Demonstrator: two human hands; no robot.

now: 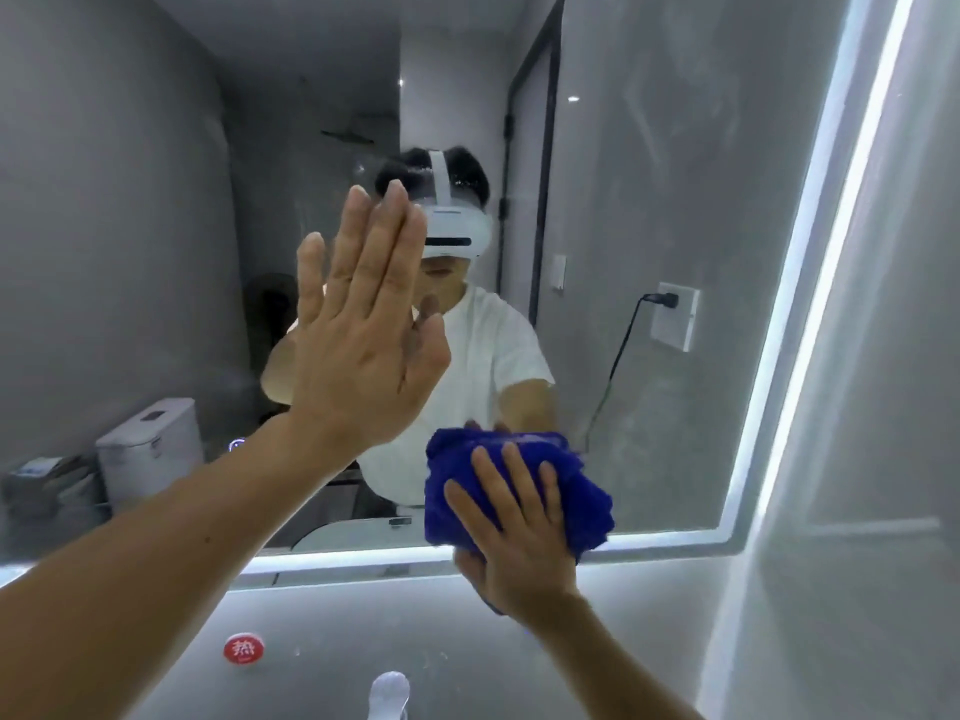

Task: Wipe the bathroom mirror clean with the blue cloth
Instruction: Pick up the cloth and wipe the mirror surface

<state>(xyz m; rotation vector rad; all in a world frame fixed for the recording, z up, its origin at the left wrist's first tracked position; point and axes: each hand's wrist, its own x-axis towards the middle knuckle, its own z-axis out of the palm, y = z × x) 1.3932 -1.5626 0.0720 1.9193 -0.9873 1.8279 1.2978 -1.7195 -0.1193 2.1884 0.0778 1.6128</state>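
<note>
The bathroom mirror fills most of the view, with a lit white strip along its bottom and right edges. My left hand lies flat against the glass near the middle, fingers straight and pointing up. My right hand presses the bunched blue cloth onto the mirror's lower edge, fingers spread over it and the thumb tucked under the cloth. The glass reflects a person in a white shirt and a headset.
Below the mirror is a grey wall with a round red sticker and the top of a chrome tap. A grey side wall stands close on the right. The reflection shows a toilet cistern and a wall socket with a plugged cable.
</note>
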